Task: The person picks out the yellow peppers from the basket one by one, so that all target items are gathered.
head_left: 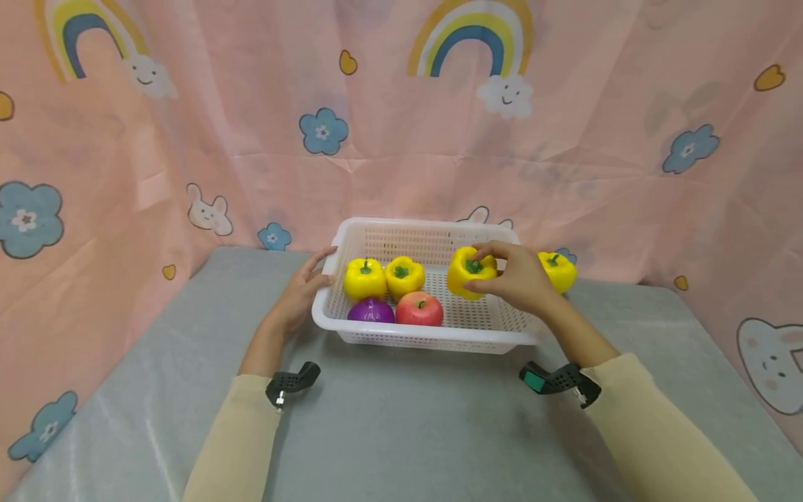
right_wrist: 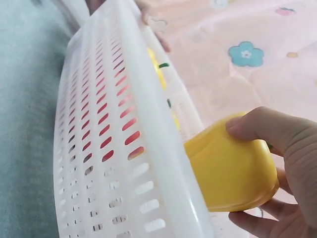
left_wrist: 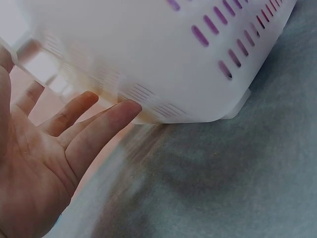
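Left hand [head_left: 297,296], fingers spread, touches the end of a white perforated plastic basket [head_left: 426,333]: purple round vegetable [head_left: 371,311] and red apple [head_left: 419,312] in front, two glossy yellow bell peppers [head_left: 365,282] behind. Right hand [head_left: 519,279] pinches a third yellow pepper [head_left: 463,279] over the basket's right half; I see a fourth pepper [head_left: 562,274] outside, then pink cartoon-print curtain [head_left: 389,178].

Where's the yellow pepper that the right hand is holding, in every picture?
Head: the yellow bell pepper, right of centre, in the right hand.
Left wrist: I can't see it there.
Right wrist: the yellow bell pepper, lower right, between thumb and fingers.
Shared landmark: the white perforated basket.
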`<action>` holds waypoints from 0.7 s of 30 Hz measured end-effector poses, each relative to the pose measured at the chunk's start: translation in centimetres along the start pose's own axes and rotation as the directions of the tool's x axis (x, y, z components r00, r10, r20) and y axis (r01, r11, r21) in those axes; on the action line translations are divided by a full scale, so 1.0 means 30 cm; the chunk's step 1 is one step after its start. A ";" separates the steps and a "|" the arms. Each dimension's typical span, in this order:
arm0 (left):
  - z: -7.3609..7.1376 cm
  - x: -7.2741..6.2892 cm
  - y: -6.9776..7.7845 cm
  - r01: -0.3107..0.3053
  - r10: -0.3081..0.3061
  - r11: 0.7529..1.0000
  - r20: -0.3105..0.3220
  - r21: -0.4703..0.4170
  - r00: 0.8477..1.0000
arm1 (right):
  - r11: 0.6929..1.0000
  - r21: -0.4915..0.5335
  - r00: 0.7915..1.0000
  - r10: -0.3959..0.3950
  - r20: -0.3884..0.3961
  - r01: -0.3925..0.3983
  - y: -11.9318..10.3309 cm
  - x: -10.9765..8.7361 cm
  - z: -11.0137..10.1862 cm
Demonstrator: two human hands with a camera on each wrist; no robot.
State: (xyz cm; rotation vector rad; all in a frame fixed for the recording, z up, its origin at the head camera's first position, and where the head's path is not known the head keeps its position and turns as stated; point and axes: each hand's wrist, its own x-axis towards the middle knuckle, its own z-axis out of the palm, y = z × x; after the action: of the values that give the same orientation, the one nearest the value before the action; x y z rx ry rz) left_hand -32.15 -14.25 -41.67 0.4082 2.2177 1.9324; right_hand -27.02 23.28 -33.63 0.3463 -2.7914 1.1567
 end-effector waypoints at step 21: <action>-0.001 0.007 -0.003 -0.011 0.011 1.000 0.008 0.000 1.000 | 0.989 0.109 0.939 -0.059 -0.340 0.102 0.049 -0.118 -0.155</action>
State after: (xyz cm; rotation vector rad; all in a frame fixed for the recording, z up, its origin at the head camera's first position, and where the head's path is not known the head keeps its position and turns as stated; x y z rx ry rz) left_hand -32.37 -14.23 -41.75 0.4285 2.2145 1.9330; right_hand -23.94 28.18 -31.97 0.2430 -2.3967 1.2435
